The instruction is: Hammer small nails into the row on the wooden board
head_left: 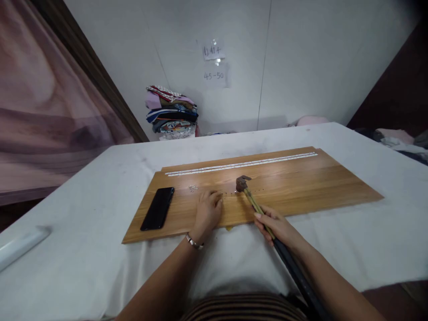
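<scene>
My right hand is wrapped around the handle of a claw hammer, which has a yellowish upper shaft and a dark lower grip. Its rusty head is down at the board, beside a small shiny nail. My left hand rests on the wooden board just left of the hammer head, fingers loosely bent and nothing visible in them. A row of small dark dots, either nail heads or holes, runs along the board on both sides of the hammer head. Several loose nails lie left of my left hand.
A black phone lies on the board's left end. Two white measuring strips run along its far side. The board lies on a white-covered table. A white roll is at the left, and folded cloth is stacked by the wall.
</scene>
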Tool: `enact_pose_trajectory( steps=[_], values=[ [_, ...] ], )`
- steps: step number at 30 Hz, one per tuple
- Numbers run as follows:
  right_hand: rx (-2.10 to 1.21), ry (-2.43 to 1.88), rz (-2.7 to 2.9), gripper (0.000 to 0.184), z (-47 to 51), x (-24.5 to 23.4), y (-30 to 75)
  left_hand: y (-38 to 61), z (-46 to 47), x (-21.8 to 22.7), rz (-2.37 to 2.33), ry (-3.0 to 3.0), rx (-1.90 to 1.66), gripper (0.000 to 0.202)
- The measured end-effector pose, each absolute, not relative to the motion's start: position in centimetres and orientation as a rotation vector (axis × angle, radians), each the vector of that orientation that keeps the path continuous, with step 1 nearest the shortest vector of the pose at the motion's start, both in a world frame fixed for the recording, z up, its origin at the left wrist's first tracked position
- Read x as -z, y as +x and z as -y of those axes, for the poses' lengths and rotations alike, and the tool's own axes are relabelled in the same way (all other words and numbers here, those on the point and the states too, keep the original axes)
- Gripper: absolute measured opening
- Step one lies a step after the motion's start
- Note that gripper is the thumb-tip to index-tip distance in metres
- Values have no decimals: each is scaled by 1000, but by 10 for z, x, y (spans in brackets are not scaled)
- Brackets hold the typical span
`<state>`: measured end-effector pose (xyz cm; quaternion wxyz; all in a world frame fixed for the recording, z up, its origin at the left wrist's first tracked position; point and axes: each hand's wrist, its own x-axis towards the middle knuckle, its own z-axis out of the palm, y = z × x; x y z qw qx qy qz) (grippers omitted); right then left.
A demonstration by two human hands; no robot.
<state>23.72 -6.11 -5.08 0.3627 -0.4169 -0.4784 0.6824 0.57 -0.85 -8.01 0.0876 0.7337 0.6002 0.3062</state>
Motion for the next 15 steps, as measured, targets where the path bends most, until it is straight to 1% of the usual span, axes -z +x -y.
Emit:
enact_pose_trajectory(
  steps=[15],
  values=[
    [-1768, -1118, 1232, 31, 63, 49, 242, 8, 11, 76, -1790, 2187, -853, 24]
  ],
)
